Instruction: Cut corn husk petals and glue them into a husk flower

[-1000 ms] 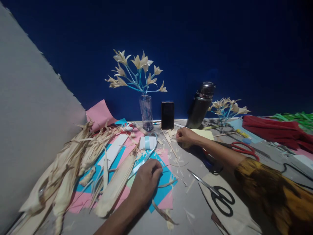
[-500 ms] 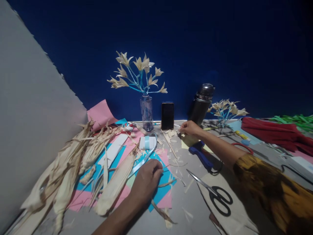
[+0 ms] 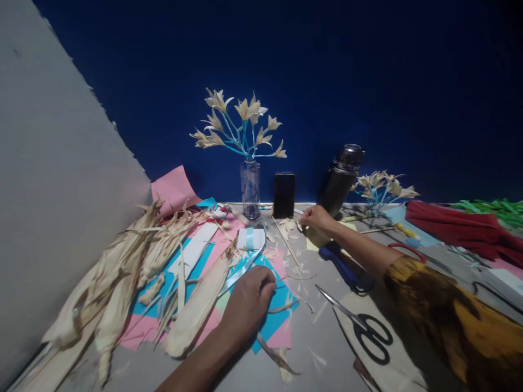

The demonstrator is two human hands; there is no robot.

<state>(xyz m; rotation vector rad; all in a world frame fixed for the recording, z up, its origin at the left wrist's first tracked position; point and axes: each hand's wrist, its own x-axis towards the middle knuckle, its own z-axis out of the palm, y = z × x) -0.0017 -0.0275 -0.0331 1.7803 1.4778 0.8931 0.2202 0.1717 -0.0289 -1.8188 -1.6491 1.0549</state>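
Observation:
My left hand (image 3: 251,296) is closed above the blue and pink paper sheets (image 3: 280,321), its fingertips turned away, so what it grips is hidden. A thin dry strand (image 3: 297,277) runs out to the right from near it. Farther back, my right hand (image 3: 318,218) pinches with its fingertips at the edge of a small heap of cut pale petals (image 3: 287,225); anything between them is too small to make out. A thin stick (image 3: 285,238) lies left of that hand. Beside my left forearm rests a wide dried corn husk (image 3: 202,305).
Scissors (image 3: 359,321) and a blue glue gun (image 3: 345,267) lie under my right arm. A glass vase (image 3: 250,188) of husk flowers, a phone (image 3: 284,195) and a leaning flask (image 3: 341,179) stand along the wall. Dried husks (image 3: 114,294) pile up at left; red cloth (image 3: 453,223) lies right.
The camera view has turned slightly left, so the objects sit a little farther right. Both hands keep nearly the same places and stay closed.

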